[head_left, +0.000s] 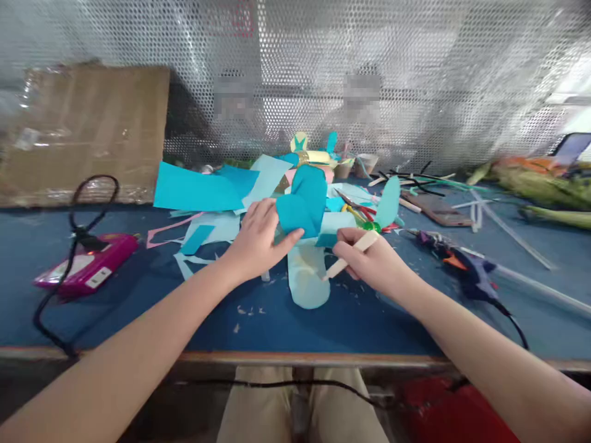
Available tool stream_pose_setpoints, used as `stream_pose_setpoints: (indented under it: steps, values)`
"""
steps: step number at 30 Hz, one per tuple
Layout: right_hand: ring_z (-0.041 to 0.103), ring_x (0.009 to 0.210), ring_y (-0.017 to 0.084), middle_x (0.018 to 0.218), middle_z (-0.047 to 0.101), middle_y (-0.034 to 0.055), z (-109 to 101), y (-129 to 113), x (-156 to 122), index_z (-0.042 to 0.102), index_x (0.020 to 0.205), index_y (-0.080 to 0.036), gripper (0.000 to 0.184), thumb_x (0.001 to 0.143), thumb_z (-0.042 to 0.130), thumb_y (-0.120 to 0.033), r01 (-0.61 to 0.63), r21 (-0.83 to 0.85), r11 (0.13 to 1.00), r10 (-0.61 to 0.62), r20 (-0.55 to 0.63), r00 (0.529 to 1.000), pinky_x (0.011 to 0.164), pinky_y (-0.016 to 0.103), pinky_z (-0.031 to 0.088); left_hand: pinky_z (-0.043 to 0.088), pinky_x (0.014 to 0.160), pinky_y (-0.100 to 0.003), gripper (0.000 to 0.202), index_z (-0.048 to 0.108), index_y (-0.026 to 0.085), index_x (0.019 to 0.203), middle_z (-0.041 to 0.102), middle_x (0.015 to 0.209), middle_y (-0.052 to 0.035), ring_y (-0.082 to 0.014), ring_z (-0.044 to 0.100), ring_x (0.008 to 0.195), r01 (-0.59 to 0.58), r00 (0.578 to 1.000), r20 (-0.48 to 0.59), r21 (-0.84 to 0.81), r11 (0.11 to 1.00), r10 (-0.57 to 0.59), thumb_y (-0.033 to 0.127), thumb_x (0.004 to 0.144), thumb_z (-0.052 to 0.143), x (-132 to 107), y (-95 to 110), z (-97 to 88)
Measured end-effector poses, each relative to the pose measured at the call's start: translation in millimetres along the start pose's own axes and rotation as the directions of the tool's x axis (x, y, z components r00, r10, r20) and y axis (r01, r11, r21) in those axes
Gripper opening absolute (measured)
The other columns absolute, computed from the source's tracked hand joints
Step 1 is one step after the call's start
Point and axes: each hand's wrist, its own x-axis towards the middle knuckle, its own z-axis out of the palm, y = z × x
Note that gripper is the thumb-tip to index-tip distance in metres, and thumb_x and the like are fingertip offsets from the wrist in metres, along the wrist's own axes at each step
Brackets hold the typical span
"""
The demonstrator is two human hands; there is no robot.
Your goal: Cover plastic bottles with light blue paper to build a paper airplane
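Observation:
My left hand (264, 237) holds a bright blue paper cutout (308, 194) with a rounded top, thumb at its lower edge, other fingers partly hidden behind it. Below it, a pale blue paper strip (308, 286) with a rounded end lies on the table. Pinched in my right hand (364, 255) is a flat wooden craft stick (353, 253), tilted, its lower tip at the right edge of the pale strip. Just beyond my right hand lie scissors (362, 208) and a pale green paper leaf shape (388, 202).
Paper scraps (203, 191) spread across the middle. A glue gun (473, 271) with a cord lies at right, near a phone (438, 209). At left sit a magenta device (87, 264) with a black cable and a cardboard sheet (92, 129). The table's front edge (305, 357) runs below my arms.

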Motion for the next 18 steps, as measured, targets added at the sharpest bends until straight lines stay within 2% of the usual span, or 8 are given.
stream_pose_setpoints:
  steps: [5,18]
  values:
    - [0.039,0.044,0.011,0.039,0.042,-0.0061,1.3,-0.8,-1.7,0.034,0.054,-0.023,0.026,0.075,0.048,-0.021,-0.006,-0.016,1.0,0.005,-0.052,0.999,0.047,0.026,0.03,0.03,0.109,-0.057,0.032,0.036,0.024,0.08,0.053,0.109,-0.0117,-0.0338,0.041,0.127,0.005,1.0,-0.012,-0.012,1.0,-0.005,0.052,0.094,0.042,-0.9,-0.3,-1.2]
    - [0.036,0.042,0.01,0.037,0.038,-0.006,0.5,-6.7,-3.9,0.031,0.05,-0.024,0.03,0.074,0.048,-0.021,-0.038,-0.019,0.999,0.038,-0.037,0.999,0.043,0.026,0.029,0.034,0.106,-0.057,0.033,0.036,0.024,0.079,0.053,0.106,-0.0097,-0.0328,0.044,0.124,0.0,0.999,-0.046,-0.022,1.0,-0.001,0.052,0.094,0.043,-0.6,-0.5,-0.7]
